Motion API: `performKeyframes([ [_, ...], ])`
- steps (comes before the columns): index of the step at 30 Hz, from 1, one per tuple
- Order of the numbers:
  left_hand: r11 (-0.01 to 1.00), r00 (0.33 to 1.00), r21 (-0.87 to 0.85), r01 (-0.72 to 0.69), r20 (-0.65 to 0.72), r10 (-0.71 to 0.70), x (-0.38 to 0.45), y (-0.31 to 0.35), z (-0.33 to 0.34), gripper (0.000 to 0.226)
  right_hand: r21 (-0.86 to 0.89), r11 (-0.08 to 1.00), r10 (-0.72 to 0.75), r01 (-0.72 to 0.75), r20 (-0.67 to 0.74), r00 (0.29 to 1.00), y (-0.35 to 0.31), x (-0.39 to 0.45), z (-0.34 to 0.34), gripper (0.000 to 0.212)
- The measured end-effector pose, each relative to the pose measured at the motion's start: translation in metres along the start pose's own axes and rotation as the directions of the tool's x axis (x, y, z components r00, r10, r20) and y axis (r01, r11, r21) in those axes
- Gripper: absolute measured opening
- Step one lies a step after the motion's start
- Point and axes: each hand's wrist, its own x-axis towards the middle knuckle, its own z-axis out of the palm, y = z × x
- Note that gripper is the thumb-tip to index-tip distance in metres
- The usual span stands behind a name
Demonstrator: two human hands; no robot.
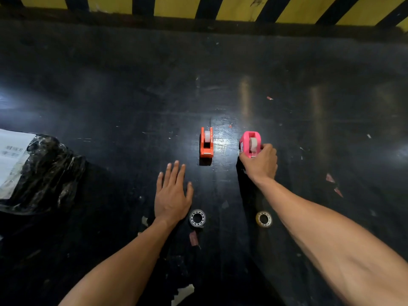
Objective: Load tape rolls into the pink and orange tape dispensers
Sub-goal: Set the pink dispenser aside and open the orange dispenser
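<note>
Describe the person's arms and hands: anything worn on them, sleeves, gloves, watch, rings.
Both forearms are bare for their whole visible length; no sleeve shows. The left hand and the right hand wear no gloves. No watch, band or bracelet shows at either wrist, and no rings on the fingers that can be seen. Nothing is taped or strapped to either arm.

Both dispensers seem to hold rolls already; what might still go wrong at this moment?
1. The right hand grips only the near end of the pink plastic tape dispenser, so it might tip or slide.
2. The open left hand lies beside the loose white tape roll and may knock it.
</note>
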Motion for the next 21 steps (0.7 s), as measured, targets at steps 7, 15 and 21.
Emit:
performKeyframes([
  [7, 0.999, 1.0, -0.033, -0.003, -0.01, 0.003, 0.002, 0.001, -0.002, 0.062, -0.032, 0.999, -0.005, 0.007, 0.049, 0.999, 0.005, 0.006, 0.006, 0.076],
  [15, 0.751, 0.977, -0.644, 0.146, -0.025, -0.212, 0.061, 0.037, -0.031, 0.053, 0.33, 0.883, -0.346, 0.335, -0.026, 0.938, -0.024, -0.004, 0.005, 0.039],
  [21, 0.56, 0.935, -0.756, 0.339, 0.205, -0.29, 0.099, 0.072, -0.039, 0.047, 0.316, 0.931, -0.32, 0.183, 0.463, 0.827, -0.057, -0.019, 0.028, 0.05],
])
